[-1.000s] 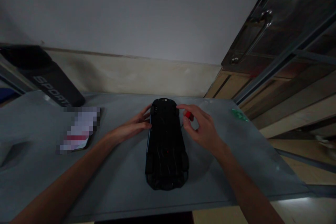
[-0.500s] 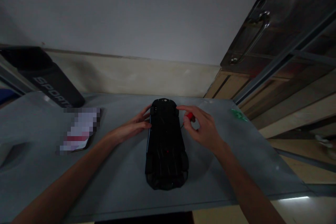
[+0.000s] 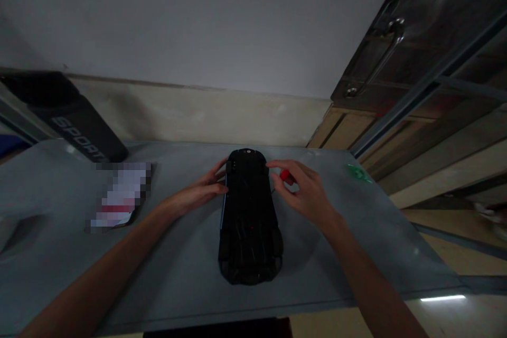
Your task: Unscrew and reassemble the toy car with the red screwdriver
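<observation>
A black toy car (image 3: 249, 206) lies upside down on the grey table, its underside up and its length pointing away from me. My left hand (image 3: 208, 185) holds the car's left side, thumb at the edge and fingers around the far-left wheel area. On the other side, my right hand (image 3: 303, 187) has its index fingertip at the far-right wheel. Tucked in that hand is a small screwdriver with a red handle (image 3: 285, 175); a thin dark shaft shows below it, close to the car's side. Its tip is hard to make out.
A dark box (image 3: 79, 121) lettered SPORT stands at the back left. Near it lies a blurred-out flat item (image 3: 122, 195). Some green plastic (image 3: 358, 172) rests on the right of the table (image 3: 178, 274). A wall closes off the back, and a metal frame rises at right.
The red handle has tilted slightly within my right hand, and the thumb has shifted a little. My left hand and the car stay nearly where they were.
</observation>
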Demonstrator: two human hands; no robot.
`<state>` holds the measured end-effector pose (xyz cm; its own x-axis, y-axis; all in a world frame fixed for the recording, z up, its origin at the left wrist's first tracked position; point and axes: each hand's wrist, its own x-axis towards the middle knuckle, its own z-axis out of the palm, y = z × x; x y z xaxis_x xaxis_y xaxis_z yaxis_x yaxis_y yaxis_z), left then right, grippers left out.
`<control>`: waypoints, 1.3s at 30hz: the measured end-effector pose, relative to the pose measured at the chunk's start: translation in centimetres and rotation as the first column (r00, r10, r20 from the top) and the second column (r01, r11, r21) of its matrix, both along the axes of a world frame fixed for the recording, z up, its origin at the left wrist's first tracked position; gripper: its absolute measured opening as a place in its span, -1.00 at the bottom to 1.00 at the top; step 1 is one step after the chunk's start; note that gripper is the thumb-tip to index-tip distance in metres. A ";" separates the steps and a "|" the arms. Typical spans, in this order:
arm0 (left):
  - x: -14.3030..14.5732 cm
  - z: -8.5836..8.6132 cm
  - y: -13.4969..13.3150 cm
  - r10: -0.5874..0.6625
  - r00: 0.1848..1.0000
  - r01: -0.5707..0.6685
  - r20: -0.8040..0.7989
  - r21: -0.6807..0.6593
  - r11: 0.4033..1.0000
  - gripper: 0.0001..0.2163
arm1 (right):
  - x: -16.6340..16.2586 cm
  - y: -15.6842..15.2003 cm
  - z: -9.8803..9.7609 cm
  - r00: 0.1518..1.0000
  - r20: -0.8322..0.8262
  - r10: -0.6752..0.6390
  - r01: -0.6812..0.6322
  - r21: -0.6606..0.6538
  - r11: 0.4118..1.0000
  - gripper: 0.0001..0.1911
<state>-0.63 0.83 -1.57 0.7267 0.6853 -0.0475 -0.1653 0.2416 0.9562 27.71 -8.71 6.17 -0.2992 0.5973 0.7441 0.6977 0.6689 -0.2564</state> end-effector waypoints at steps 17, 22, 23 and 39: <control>-0.1 0.3 -0.2 0.011 1.000 -0.011 -0.016 0.007 1.000 -0.11 | -0.3 -0.4 0.4 0.998 -0.002 0.064 -0.064 -0.062 0.996 -0.69; 0.0 0.4 -0.2 -0.005 1.000 0.005 0.012 0.014 1.000 -0.12 | -0.2 -0.3 0.1 0.999 -0.030 0.027 -0.030 -0.100 0.995 -0.75; 0.0 0.4 -0.2 -0.010 1.000 0.010 0.016 0.012 1.000 -0.13 | -0.2 -0.3 0.1 0.999 -0.034 0.013 -0.017 -0.103 0.995 -0.77; 0.2 1.0 -0.5 -0.002 1.000 0.002 0.004 0.022 1.000 -0.14 | -0.2 -0.5 0.4 1.000 -0.009 0.006 -0.007 -0.131 0.991 -0.80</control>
<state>-0.45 0.34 -0.57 0.7281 0.6848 -0.0298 -0.1685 0.2210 0.9606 27.50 -9.17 6.53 -0.2977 0.6878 0.6620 0.6907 0.6339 -0.3480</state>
